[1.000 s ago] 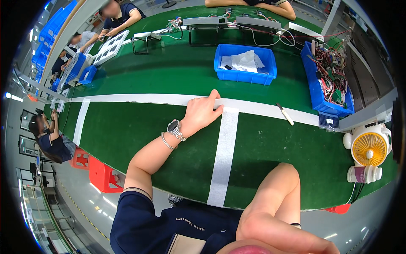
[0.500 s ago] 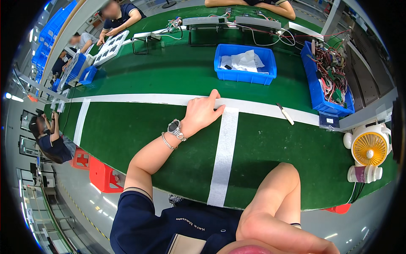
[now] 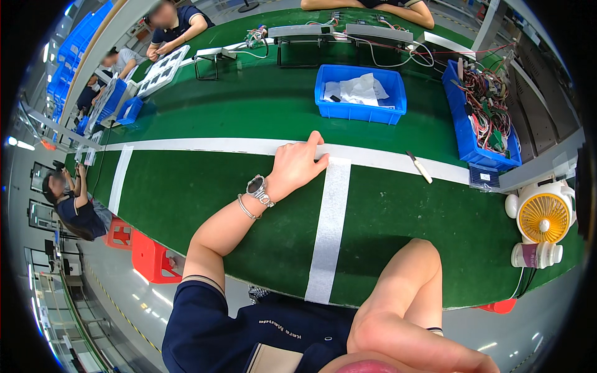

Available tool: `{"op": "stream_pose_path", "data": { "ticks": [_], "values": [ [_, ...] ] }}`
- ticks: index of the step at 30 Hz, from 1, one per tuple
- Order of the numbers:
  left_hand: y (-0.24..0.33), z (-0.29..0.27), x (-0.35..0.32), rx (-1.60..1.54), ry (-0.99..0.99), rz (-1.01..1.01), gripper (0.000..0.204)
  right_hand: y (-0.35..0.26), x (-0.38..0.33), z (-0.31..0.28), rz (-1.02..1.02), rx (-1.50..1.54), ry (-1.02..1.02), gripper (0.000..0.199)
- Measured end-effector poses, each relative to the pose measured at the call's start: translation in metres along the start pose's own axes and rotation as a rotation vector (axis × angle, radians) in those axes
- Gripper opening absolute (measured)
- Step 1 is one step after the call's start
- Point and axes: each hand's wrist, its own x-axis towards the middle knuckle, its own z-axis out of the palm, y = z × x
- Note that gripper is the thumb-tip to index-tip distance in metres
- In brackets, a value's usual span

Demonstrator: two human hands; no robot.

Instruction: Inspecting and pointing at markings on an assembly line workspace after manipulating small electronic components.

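Note:
My left hand [image 3: 298,163] lies on the green table mat [image 3: 249,118], where the long white tape strip [image 3: 217,144] meets a wider crosswise strip [image 3: 329,230]. Its index finger and thumb are apart, and I see nothing held; the other fingers are partly hidden. A watch and a bracelet are on that wrist. My right elbow rests on the mat, with the forearm folded back toward me. My right hand [image 3: 435,349] is bent at the lower edge, its fingers mostly out of sight. To the right of my left hand lies a small white-handled knife [image 3: 420,169].
A blue bin [image 3: 360,113] with white crumpled material stands ahead. At right are a blue bin of wires [image 3: 463,124], a yellow-and-white fan [image 3: 542,214] and a white bottle [image 3: 538,255]. Metal-framed units [image 3: 305,30] line the far side. Other people sit beyond and at left.
My left thumb has shifted very slightly; otherwise my arms stay put. At the far left of the table, a co-worker's hand has drawn back a little by the white tray.

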Motion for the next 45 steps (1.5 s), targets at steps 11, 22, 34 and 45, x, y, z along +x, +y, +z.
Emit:
{"op": "stream_pose_path", "data": {
  "ticks": [11, 22, 34, 45],
  "values": [
    [-0.003, 0.002, -0.003, -0.009, 0.023, 0.007, 0.034, -0.008, 0.007, -0.008, 0.084, -0.059, -0.077, 0.037],
    [0.008, -0.001, 0.003, 0.017, -0.018, -0.001, 0.039, -0.007, 0.009, -0.018, 0.07, -0.094, -0.19, 0.029],
    [0.004, 0.001, 0.002, 0.0, -0.001, 0.003, 0.035, -0.015, -0.006, 0.006, 0.11, -0.178, 0.089, 0.026],
    [0.005, 0.0, 0.0, 0.005, 0.006, 0.034, 0.038, -0.002, 0.008, -0.019, 0.019, -0.052, -0.2, 0.029]
  ]
}}
